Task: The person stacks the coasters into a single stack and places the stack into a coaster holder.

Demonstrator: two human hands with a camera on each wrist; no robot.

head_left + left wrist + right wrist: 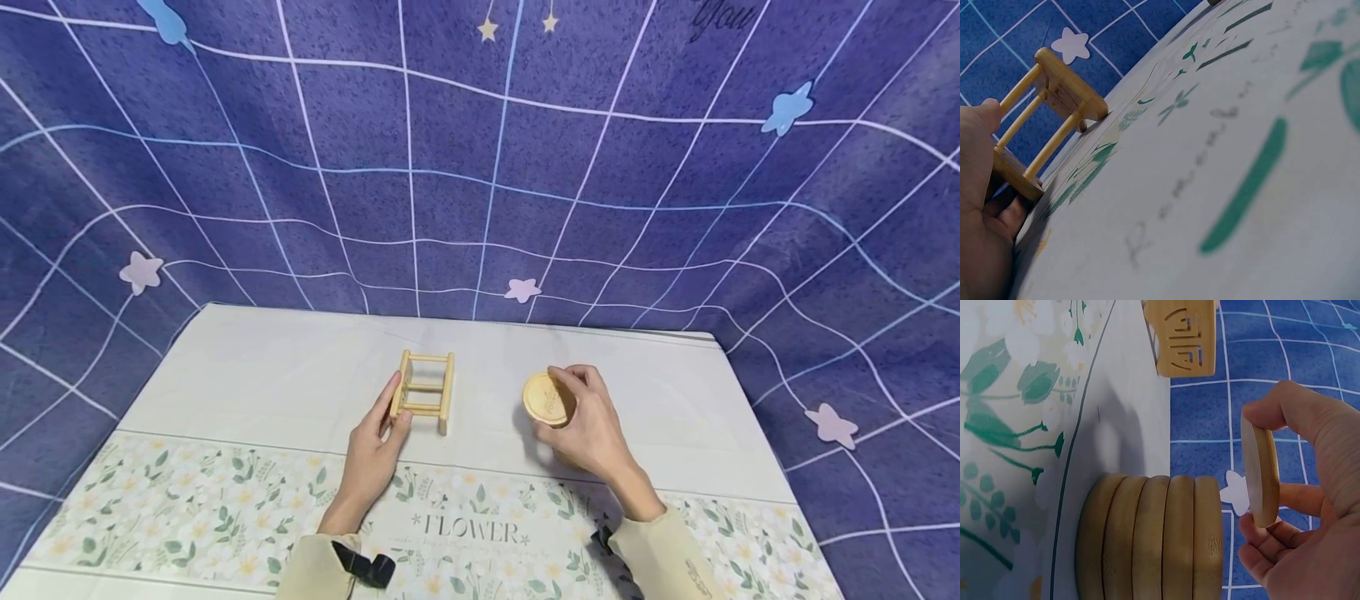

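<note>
A small wooden rack with two side panels joined by round rods stands on the white cloth. My left hand holds its left panel, with the fingers along the outside. The far panel, seen in the right wrist view, has a cut-out pattern. A round wooden coaster is pinched by its edge between the thumb and fingers of my right hand. Below it, a stack of several round wooden coasters rests on the cloth, apart from the held one. The held coaster and hand mostly hide that stack in the head view.
The white tablecloth has a floral band across its near part with the word FLOWER. Behind and at both sides hangs a blue grid-patterned curtain with stars. A shadow falls on the cloth beside the stack.
</note>
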